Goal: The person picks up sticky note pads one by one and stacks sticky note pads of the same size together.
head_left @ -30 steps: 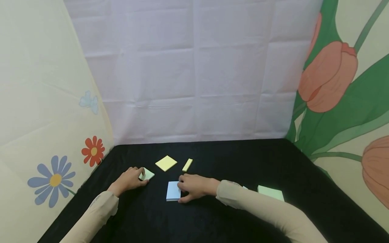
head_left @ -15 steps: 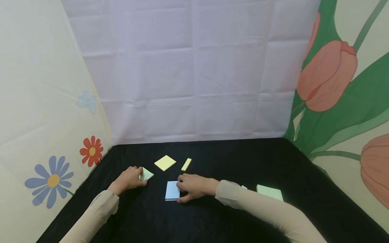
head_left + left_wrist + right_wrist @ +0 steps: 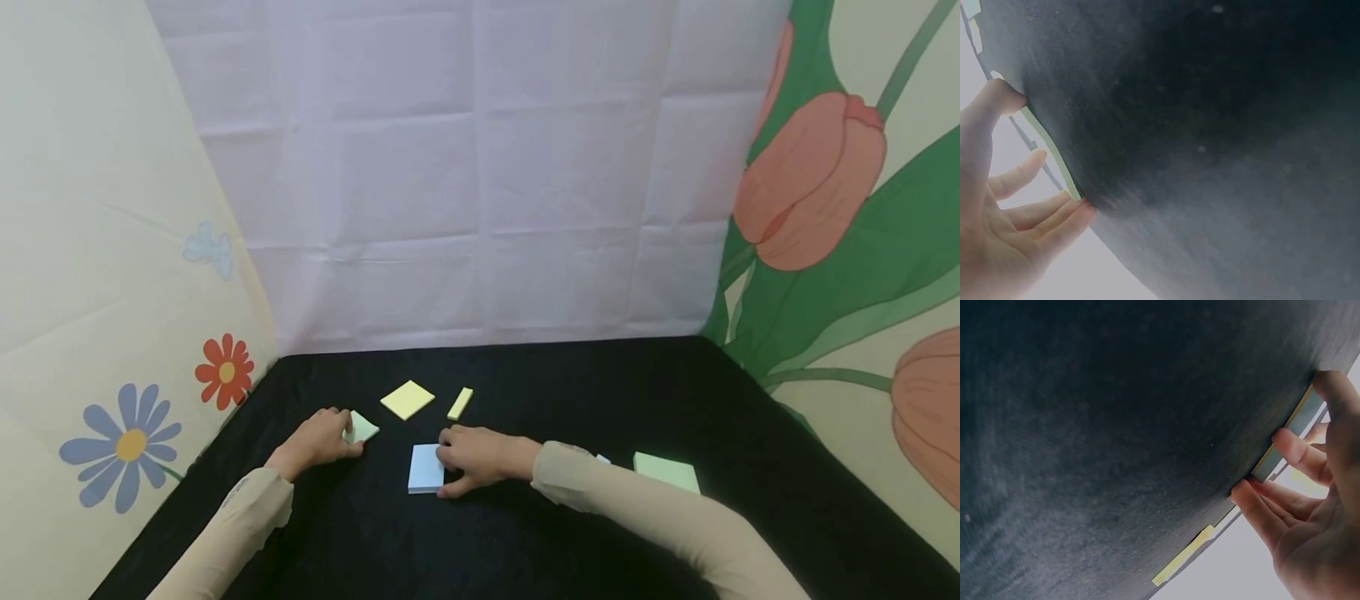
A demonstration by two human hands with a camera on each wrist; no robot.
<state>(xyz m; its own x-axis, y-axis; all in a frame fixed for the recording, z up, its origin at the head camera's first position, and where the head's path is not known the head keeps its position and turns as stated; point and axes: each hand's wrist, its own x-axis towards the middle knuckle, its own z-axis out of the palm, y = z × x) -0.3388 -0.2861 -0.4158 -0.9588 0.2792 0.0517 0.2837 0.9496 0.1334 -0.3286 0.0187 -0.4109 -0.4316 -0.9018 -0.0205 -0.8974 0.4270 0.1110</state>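
My left hand (image 3: 317, 442) grips a pale green sticky note pad (image 3: 363, 428) at the left of the black table. In the left wrist view the thumb is at one end of the green pad (image 3: 1052, 152) and the fingertips are at the other. A light blue sticky note pad (image 3: 425, 469) lies flat near the middle. Around its right side my right hand (image 3: 480, 457) is spread, thumb at the near corner and fingers at the far one. The right wrist view shows the index fingertip against the edge of the blue pad (image 3: 1285, 442).
Behind the hands lie a yellow square sticky note pad (image 3: 407, 400) and a narrow yellow pad (image 3: 461, 403). A larger pale green pad (image 3: 666, 472) sits to the right, partly behind the right sleeve. Next to that sleeve a small pale blue piece (image 3: 603, 459) peeks out. Black cloth (image 3: 570, 383) covers the table.
The head view has shifted slightly. Both hands and the pads keep their places on the table.
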